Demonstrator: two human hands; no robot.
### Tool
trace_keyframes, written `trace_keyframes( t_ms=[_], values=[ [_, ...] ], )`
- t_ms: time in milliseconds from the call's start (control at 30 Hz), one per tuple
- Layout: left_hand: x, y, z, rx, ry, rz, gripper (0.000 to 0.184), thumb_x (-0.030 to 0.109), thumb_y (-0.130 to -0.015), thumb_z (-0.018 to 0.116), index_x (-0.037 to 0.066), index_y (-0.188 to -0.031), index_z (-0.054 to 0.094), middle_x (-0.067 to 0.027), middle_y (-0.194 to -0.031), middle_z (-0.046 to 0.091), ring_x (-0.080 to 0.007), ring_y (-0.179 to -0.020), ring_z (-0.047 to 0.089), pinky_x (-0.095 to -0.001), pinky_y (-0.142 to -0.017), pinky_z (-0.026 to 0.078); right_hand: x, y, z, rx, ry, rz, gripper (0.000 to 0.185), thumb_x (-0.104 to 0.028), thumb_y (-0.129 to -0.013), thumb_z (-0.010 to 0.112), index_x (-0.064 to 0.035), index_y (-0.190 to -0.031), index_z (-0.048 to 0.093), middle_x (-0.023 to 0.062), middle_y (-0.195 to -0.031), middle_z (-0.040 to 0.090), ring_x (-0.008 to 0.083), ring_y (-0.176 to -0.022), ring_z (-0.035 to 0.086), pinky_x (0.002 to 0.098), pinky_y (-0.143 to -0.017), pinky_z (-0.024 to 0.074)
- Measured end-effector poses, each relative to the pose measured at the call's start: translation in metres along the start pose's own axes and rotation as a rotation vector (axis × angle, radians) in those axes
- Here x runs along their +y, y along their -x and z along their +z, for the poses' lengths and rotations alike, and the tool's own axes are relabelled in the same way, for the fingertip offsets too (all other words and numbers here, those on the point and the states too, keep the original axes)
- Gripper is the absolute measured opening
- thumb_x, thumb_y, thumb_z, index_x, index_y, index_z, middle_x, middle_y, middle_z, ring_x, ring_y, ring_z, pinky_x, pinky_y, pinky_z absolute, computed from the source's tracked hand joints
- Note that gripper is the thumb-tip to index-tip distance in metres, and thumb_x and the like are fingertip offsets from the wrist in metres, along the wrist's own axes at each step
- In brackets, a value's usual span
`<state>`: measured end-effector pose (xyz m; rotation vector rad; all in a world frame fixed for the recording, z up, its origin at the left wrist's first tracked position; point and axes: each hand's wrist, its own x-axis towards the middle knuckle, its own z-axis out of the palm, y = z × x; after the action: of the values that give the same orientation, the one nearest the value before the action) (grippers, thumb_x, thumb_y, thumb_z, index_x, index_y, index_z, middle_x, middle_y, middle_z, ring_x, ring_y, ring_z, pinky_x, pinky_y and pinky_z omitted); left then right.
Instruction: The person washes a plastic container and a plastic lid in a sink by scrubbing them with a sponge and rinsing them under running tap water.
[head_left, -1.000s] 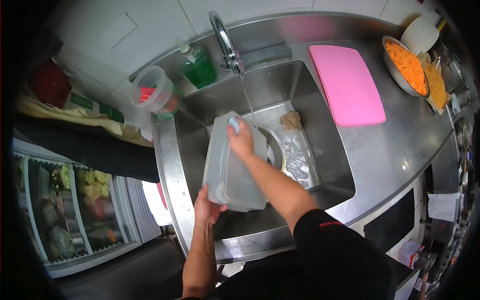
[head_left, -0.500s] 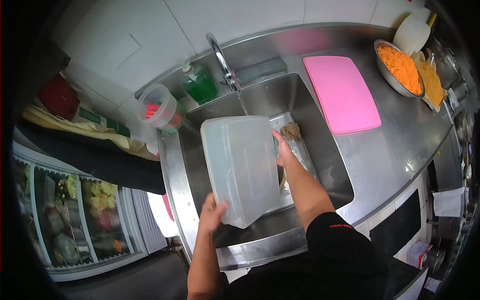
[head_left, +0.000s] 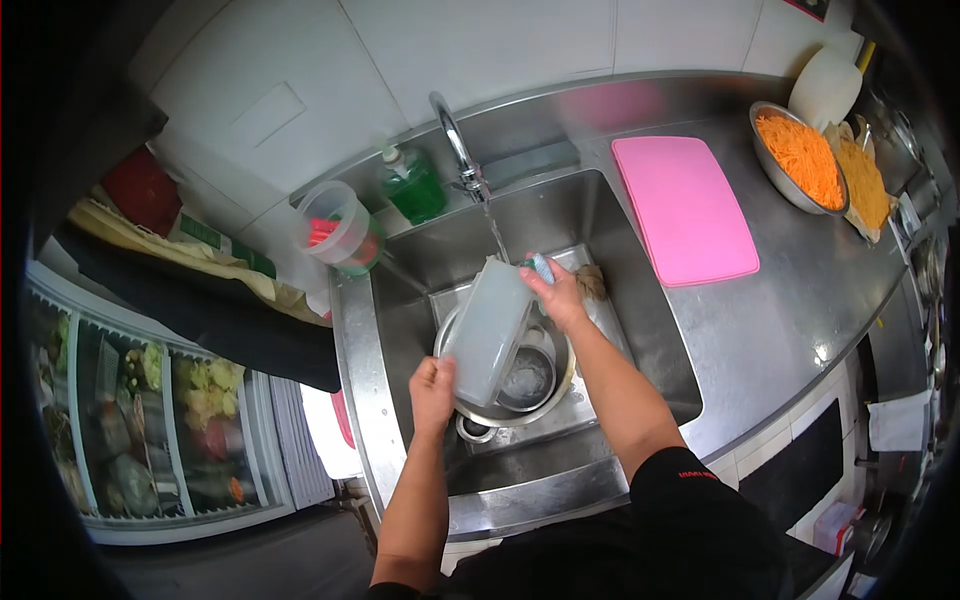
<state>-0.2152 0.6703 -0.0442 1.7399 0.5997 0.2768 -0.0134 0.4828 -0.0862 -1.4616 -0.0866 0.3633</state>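
Observation:
A translucent plastic container (head_left: 488,335) is tilted over the sink, below the running faucet (head_left: 455,150). My left hand (head_left: 432,390) is closed on its lower left edge. At its upper right end, my right hand (head_left: 556,296) is closed around a small pale-blue and green sponge (head_left: 541,267), close against the container. Under the container, a large round bowl (head_left: 560,385) sits in the sink with a smaller metal pot (head_left: 530,378) inside, partly hidden. A small metal cup (head_left: 474,430) lies beside the bowl.
A brown crumpled cloth (head_left: 590,282) is in the sink (head_left: 655,350). Green soap bottle (head_left: 412,185) and clear tub (head_left: 340,228) stand on the rim. On the right counter are a pink cutting board (head_left: 686,210) and a bowl of shredded carrot (head_left: 800,160).
The container has turned, now showing a narrower side, and sits lower over the sink. The bowl and pot beneath have come into view. Both hands still hold on; the sponge shows more clearly.

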Motion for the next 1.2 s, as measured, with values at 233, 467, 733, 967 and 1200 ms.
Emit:
trace_keyframes(
  t_ms=[233,467,733,967,1200],
  values=[
    [-0.047,0.000,0.028,0.033,-0.008,-0.131,0.053,0.041,-0.101,0.051,0.003,-0.064,0.053,0.0017,-0.058,0.050,-0.0083,-0.056,0.046,-0.0292,-0.051,0.039,-0.005,0.115,0.081,-0.150,1.060,-0.605,0.055,-0.023,-0.083,0.064,-0.0061,-0.133,0.052,0.0206,-0.136,0.049,0.0376,-0.127,0.044,0.0503,-0.101,0.0364],
    [-0.031,-0.004,0.027,0.099,0.099,-0.238,0.055,0.042,-0.102,0.048,0.009,-0.057,0.048,0.0019,-0.055,0.045,-0.0101,-0.050,0.041,-0.0308,-0.048,0.034,-0.007,0.010,0.093,0.088,1.055,-0.467,0.037,-0.021,-0.081,0.065,-0.0053,-0.114,0.058,0.0183,-0.131,0.052,0.0340,-0.120,0.048,0.0495,-0.099,0.0358],
    [-0.039,-0.018,0.026,0.144,0.109,-0.244,0.058,0.044,-0.101,0.048,0.000,-0.065,0.057,-0.0040,-0.057,0.052,-0.0142,-0.057,0.049,-0.0351,-0.056,0.043,0.002,0.115,0.097,-0.242,1.169,-0.701,0.039,-0.023,-0.078,0.069,-0.0089,-0.113,0.063,0.0137,-0.128,0.052,0.0332,-0.116,0.048,0.0492,-0.095,0.0380],
    [-0.043,-0.005,0.026,0.146,0.025,-0.202,0.060,0.048,-0.100,0.047,-0.002,-0.068,0.056,-0.0075,-0.061,0.052,-0.0181,-0.061,0.049,-0.0376,-0.061,0.042,-0.016,0.014,0.070,-0.024,1.291,-0.659,0.038,-0.021,-0.080,0.068,-0.0142,-0.117,0.066,0.0104,-0.126,0.053,0.0321,-0.112,0.049,0.0480,-0.092,0.0394],
    [-0.054,-0.024,0.017,0.134,-0.130,-0.143,0.066,0.053,-0.100,0.039,-0.004,-0.077,0.063,-0.0250,-0.070,0.061,-0.0402,-0.070,0.060,-0.0454,-0.071,0.047,0.011,0.127,0.094,-0.252,1.235,-0.819,0.041,-0.018,-0.077,0.068,-0.0165,-0.118,0.065,0.0121,-0.124,0.053,0.0329,-0.112,0.049,0.0509,-0.094,0.0383]
  ],
)
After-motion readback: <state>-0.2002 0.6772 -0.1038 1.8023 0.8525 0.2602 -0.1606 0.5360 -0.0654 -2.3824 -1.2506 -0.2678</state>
